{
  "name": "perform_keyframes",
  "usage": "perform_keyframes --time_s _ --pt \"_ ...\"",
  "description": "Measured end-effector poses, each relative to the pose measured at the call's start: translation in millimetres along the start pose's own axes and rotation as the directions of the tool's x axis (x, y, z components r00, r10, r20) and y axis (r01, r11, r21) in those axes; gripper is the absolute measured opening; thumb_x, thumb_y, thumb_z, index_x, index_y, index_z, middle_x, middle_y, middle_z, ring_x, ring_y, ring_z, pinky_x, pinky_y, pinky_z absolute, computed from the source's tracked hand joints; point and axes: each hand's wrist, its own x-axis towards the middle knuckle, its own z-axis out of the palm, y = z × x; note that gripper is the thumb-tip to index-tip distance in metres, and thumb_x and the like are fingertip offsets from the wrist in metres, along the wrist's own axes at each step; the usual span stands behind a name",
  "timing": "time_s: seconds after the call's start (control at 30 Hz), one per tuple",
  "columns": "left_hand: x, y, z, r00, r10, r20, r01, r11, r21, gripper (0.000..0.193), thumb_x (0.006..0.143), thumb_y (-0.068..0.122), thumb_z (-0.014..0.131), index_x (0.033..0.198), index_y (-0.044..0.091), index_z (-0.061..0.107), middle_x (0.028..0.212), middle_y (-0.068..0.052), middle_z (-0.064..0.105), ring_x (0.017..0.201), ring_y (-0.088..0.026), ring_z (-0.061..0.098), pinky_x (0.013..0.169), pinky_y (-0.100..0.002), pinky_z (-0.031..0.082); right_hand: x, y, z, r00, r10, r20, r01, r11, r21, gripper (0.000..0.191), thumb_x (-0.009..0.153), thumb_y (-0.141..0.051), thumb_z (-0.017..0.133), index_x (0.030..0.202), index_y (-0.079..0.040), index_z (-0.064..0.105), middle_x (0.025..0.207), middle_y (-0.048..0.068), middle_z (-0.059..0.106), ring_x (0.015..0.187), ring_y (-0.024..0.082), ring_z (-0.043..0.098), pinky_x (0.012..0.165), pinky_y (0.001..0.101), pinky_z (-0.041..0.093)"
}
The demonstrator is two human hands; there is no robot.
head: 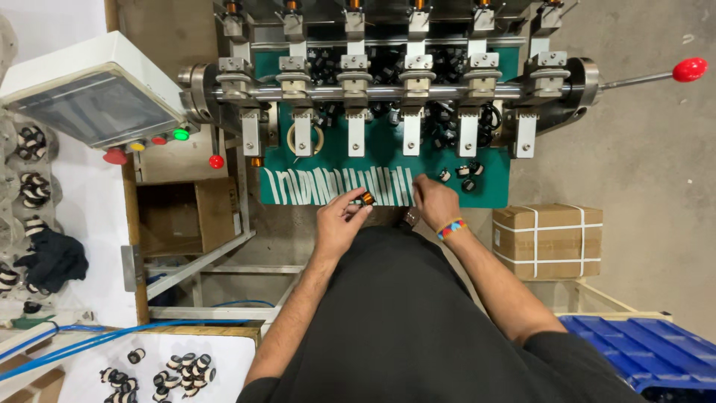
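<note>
My left hand (339, 219) pinches a small coil with orange copper winding (365, 199) at the front edge of the green work surface (496, 195). My right hand (434, 201) rests on that same edge, fingers down on the row of white tape strips (335, 186), and wears a striped wristband. Both hands are close together, just in front of the machine's row of metal winding heads (388, 93).
Several loose black coils (466, 173) lie on the green surface at right. A tape roll (307, 138) sits under the heads. A control box with coloured buttons (97, 97) stands left. A strapped cardboard box (548, 239) and blue crate (649, 351) are right. More coils (183, 371) lie bottom left.
</note>
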Motion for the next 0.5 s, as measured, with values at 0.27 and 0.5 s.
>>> perform_keyframes --time_s 0.27,0.5 --pt "16 45 -37 0.899 0.374 0.228 -0.403 0.910 0.094 0.069 0.084 0.007 0.076 0.148 0.011 0.051 0.123 -0.012 0.070 0.095 -0.021 0.074 0.083 -0.032 0.060 -16 -110 -53 0.955 -0.296 -0.012 0.285 0.908 0.307 0.021 0.090 -0.011 0.064 0.109 -0.005 0.058 0.116 0.016 0.060 0.106 0.037 0.059 0.090 0.0457 0.049" --pt "21 56 -67 0.767 0.510 0.388 -0.567 0.823 0.040 0.039 0.090 0.005 0.076 0.127 0.008 0.066 0.123 -0.011 0.069 0.100 -0.024 0.073 0.084 -0.031 0.061 -37 -126 -33 0.988 -0.078 -0.132 0.119 0.932 0.342 0.044 0.094 -0.018 0.067 0.132 0.001 0.056 0.117 0.017 0.064 0.097 0.034 0.063 0.080 0.0425 0.052"
